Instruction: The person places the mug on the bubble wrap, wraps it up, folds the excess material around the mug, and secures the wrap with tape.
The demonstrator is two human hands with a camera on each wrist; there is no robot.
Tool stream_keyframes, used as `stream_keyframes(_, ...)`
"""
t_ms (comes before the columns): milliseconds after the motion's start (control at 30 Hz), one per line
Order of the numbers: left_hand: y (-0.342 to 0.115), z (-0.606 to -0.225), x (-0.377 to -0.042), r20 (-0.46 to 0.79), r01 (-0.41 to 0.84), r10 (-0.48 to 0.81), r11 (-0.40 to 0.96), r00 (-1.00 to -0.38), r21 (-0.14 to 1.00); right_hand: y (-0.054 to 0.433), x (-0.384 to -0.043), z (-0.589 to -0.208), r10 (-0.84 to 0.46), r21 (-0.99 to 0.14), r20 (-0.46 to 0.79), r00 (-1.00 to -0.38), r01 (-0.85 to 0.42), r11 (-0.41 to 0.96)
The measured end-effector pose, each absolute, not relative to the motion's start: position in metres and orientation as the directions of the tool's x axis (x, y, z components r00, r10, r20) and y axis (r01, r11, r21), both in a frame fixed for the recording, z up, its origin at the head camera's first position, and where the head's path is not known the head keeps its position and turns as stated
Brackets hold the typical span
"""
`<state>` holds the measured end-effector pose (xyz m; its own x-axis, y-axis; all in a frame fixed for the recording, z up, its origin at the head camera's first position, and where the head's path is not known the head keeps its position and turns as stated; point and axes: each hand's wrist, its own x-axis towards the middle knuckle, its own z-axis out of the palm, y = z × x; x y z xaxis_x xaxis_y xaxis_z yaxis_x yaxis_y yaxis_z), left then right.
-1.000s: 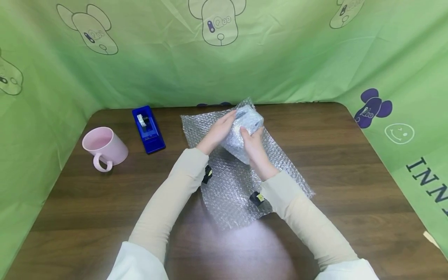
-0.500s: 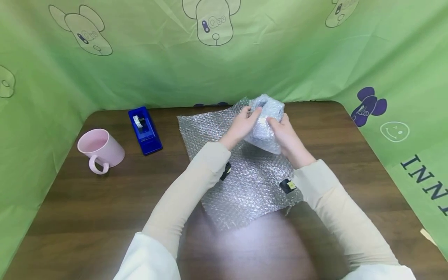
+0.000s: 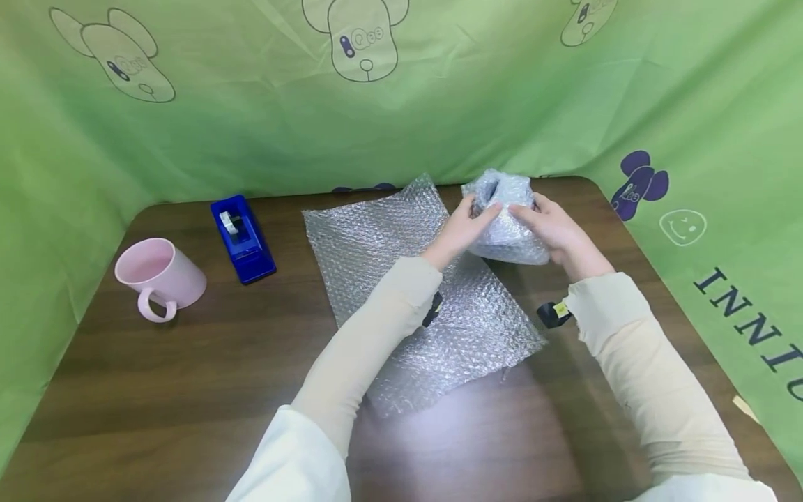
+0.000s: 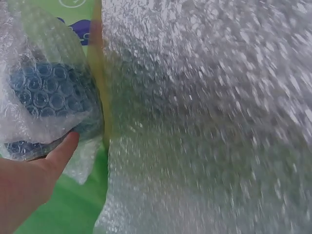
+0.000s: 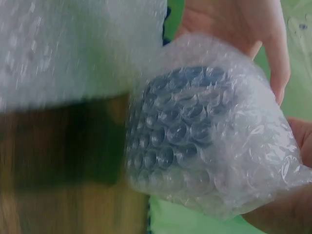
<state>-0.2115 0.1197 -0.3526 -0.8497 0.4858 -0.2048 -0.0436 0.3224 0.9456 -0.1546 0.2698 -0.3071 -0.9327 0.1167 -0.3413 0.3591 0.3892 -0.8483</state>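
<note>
Carried rightward since half a second ago, the wrapped bundle (image 3: 509, 238) now sits past the right edge of the bubble wrap sheet (image 3: 470, 328), near the back edge of the bench (image 3: 238, 390), while the sheet, the pink mug (image 3: 164, 279) and the blue tape dispenser (image 3: 242, 240) keep their places. Left hand (image 3: 465, 226) and right hand (image 3: 555, 226) both grip it from opposite sides, thumbs on the near face and fingers bent round it, each spread only as wide as the bundle demands. Whether its underside touches the bench cannot be told from these views. Something bluish (image 4: 46, 92) shows through the bubbles, and a dark gap (image 3: 493, 189) appears at the top of the wrap. That gap looks like the weak point: if the layers there are not secured, and I cannot make out any tape on them, loosening either grip could let the plastic spring back and uncover what is inside. A loose flap (image 4: 80, 163) hanging below the left hand in the left wrist view might catch on the sheet and drag it along. Slick film could also slide under the thumbs, particularly if one hand lets go first, and a drop this near the back edge might send the bundle against the green cloth (image 3: 433, 125).
</note>
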Motion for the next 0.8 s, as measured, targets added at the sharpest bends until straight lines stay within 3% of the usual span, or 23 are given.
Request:
stream_keyframes(233, 0.144, -0.361, -0.206, -0.212, -0.06, 0.495, 0.306, -0.843, 0.95, 0.297, -0.158, -0.314, 0.11, -0.873, -0.3, -0.947, 0.32, 0.368)
stream_keyframes(467, 0.158, -0.374, -0.2, -0.232, -0.147, 0.538, 0.197, -0.811, 0.969, 0.311, -0.158, -0.324, 0.054, -0.881, -0.301, -0.952, 0.3, 0.365)
stream_keyframes(800, 0.17, -0.383, -0.196, -0.2, -0.13, 0.561, 0.161, -0.804, 0.978, 0.32, -0.156, -0.338, 0.116, -0.863, -0.233, -0.966, 0.26, 0.433)
